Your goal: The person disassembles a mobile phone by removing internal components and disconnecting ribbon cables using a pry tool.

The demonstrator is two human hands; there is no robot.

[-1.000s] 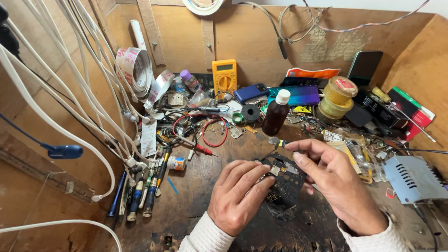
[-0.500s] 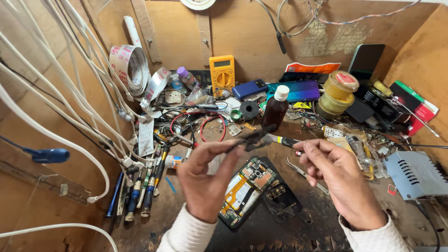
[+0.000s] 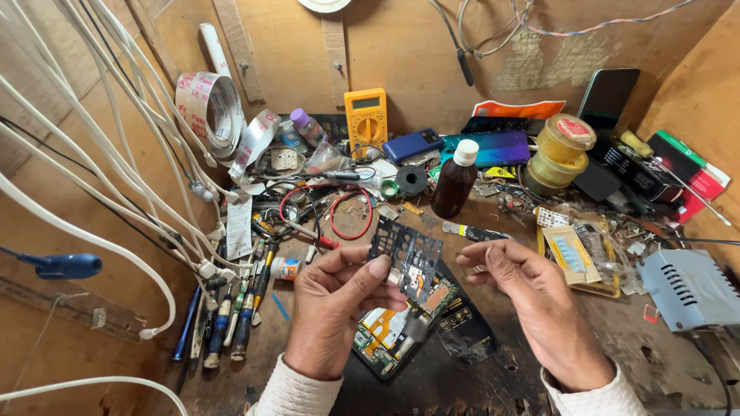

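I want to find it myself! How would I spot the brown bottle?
Look at the wooden back wall, then down to the yellow multimeter. Right of it, past a blue phone, stands the brown bottle, the only dark, upright one with a white cap.

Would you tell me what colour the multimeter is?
The multimeter is yellow-orange, seen in the head view.

On the table [image 3: 539, 377] an opened phone [image 3: 389, 335] lies between the hands. Behind it stands a bottle [image 3: 454, 179], with a multimeter [image 3: 366, 119] farther back to its left. Screwdrivers [image 3: 231, 316] lie at the left, a tape roll [image 3: 206, 112] behind them, and a vented box [image 3: 688, 286] at the right.
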